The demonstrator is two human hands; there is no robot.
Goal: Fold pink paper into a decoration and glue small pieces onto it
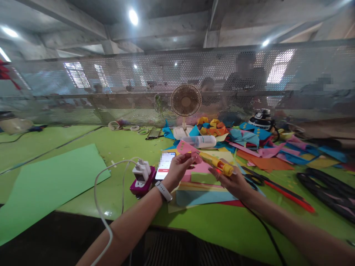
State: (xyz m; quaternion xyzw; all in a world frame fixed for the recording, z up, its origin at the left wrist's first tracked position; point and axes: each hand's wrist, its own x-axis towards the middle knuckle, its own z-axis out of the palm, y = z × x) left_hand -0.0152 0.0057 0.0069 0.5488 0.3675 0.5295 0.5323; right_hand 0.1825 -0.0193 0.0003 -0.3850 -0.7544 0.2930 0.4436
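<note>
While left hand point(179, 169) pinches green-dotted pink paper point(185, 147) between fingertips, right hand point(232, 181) clamps fingers around yellow glue gun point(214, 161); both things right of lit smartphone point(165, 167), desk fan point(185, 100) far.

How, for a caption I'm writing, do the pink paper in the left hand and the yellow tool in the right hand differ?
The pink paper is thin, with small green marks; the yellow tool is thick and rounded. The left hand pinches the paper, while the right hand grips the tool. Both are held close together; whether they touch is unclear.
</note>
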